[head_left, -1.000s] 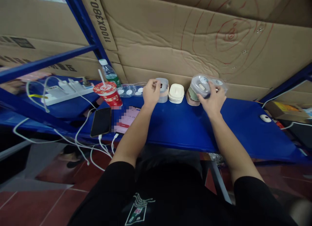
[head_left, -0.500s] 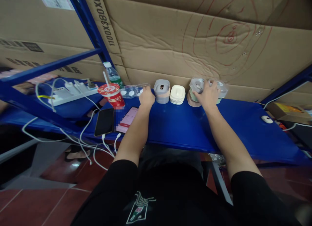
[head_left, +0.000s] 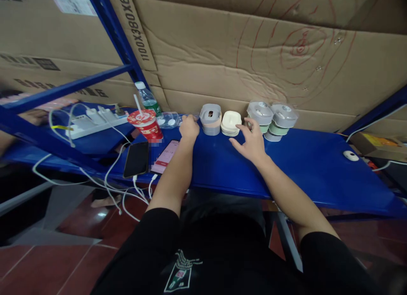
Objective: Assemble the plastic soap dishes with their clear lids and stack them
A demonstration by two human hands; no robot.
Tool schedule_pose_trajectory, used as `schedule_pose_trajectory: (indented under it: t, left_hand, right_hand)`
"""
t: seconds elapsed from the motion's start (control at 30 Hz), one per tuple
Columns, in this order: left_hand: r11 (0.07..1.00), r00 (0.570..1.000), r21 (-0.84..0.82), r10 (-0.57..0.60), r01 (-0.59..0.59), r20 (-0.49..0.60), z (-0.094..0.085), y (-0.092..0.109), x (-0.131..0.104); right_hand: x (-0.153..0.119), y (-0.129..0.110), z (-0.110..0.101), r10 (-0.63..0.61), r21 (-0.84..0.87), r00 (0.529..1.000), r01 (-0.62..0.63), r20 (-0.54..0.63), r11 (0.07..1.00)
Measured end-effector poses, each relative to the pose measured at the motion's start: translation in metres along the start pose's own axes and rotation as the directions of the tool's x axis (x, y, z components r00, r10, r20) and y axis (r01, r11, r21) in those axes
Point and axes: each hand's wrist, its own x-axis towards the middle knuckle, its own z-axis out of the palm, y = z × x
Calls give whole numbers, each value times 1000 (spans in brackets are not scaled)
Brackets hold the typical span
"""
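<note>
Since half a second ago, the right hand is drawing back off the clear-lidded stacks and is hovering over the blue counter, its fingers spread wide and holding nothing, tips just short of the cream box. Boxes are sitting in a row against the cardboard wall, probably to keep the front free. Left of the cream box, the left hand is resting beside the grey box, its fingers curled toward a clear tray; whether it is gripping I cannot tell.
</note>
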Motion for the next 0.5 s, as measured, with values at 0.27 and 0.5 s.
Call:
schedule_pose_trajectory:
  t: [0.27, 0.5]
  left_hand:
    - [921, 896, -346, 10, -182, -444, -13, 5, 4]
    - [743, 745, -362, 266, -563, -611, -3, 17, -9]
  right_hand:
    - [-9, 14, 7, 54, 78, 998, -56, 26, 995]
    - [-4, 27, 16, 59, 137, 993, -73, 104, 988]
